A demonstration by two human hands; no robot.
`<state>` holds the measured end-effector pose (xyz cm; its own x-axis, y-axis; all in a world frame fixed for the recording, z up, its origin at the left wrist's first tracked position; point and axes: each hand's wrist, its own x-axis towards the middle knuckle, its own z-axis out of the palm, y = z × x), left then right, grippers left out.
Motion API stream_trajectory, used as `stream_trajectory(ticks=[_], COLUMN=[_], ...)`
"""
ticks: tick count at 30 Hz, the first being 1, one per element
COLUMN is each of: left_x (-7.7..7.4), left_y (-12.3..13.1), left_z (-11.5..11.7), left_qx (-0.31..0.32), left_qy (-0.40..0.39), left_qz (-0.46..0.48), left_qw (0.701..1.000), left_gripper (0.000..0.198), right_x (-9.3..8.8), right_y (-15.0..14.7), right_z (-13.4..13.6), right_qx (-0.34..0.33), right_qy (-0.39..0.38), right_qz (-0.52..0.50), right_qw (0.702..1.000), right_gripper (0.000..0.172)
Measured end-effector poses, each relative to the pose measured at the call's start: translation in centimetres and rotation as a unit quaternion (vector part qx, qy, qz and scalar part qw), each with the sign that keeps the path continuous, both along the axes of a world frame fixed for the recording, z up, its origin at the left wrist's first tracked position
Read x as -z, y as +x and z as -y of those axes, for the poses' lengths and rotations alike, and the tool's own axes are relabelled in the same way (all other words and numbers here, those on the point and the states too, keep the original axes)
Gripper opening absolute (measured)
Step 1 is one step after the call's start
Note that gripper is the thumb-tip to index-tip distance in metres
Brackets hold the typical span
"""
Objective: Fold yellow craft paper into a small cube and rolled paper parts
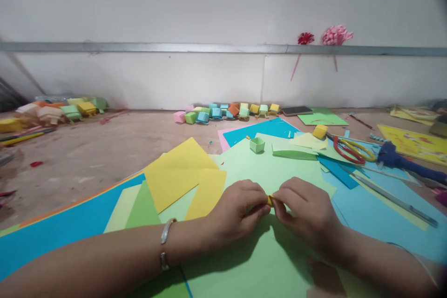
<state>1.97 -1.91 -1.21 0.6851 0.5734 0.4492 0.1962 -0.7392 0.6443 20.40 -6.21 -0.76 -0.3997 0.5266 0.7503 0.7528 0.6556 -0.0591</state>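
Note:
Between the fingertips of both hands is a small piece of yellow paper [270, 201], mostly covered by the fingers. My left hand [242, 207], with a silver bangle at the wrist, pinches it from the left. From the right, my right hand [303, 209] pinches the same piece. Both hands are over a light green paper sheet [223, 265]. Beyond them stands a small open green paper box [257, 145]. Yellow paper sheets [181, 167] lie beside my left hand. A small yellow folded paper piece [320, 131] rests farther back to the right.
Scissors with red and yellow handles [352, 150], a blue glue gun [398, 160] and a grey craft knife [401, 202] lie at the right. Along the wall stand several coloured paper pieces [216, 112] and a phone [296, 111]. More folded pieces [71, 111] sit far left.

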Motion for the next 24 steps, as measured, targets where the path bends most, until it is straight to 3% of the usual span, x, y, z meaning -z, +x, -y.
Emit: stream_trajectory(ticks=[4,9,11,14,17,19,21,24], left_x=[0.3,0.9,1.0,1.2,1.1,0.9,0.8,0.6], left_y=[-0.1,-0.1,-0.2,-0.3,-0.4,-0.4,-0.4,-0.3], left_z=[-0.1,-0.3,-0.4,-0.5,-0.6,-0.6,-0.6,-0.4], left_qx=[-0.012,-0.027,-0.029,-0.019,0.001,0.004,-0.002,-0.010], left_qy=[0.029,0.089,0.120,0.170,0.222,0.245,0.250,0.220], left_qz=[0.014,0.028,0.022,-0.014,-0.053,-0.064,-0.067,-0.070], left_qw=[0.999,0.995,0.992,0.985,0.974,0.967,0.966,0.973], left_gripper=[0.023,0.022,0.021,0.020,0.019,0.018,0.020,0.021], right_x=[0.0,-0.3,-0.1,0.0,-0.2,-0.4,-0.4,0.0], right_y=[-0.3,-0.4,-0.3,0.2,0.6,0.8,0.7,0.5], right_z=[0.5,0.9,0.8,0.6,0.3,0.2,0.3,0.4], right_qx=[-0.006,-0.019,-0.031,-0.054,-0.071,-0.073,-0.062,-0.035], right_qy=[0.101,0.106,0.064,-0.060,-0.181,-0.223,-0.212,-0.130], right_qz=[0.091,0.127,0.096,0.023,-0.030,-0.047,-0.029,0.051], right_qw=[0.991,0.986,0.993,0.996,0.980,0.971,0.975,0.990], right_gripper=[0.020,0.023,0.027,0.028,0.023,0.019,0.019,0.029])
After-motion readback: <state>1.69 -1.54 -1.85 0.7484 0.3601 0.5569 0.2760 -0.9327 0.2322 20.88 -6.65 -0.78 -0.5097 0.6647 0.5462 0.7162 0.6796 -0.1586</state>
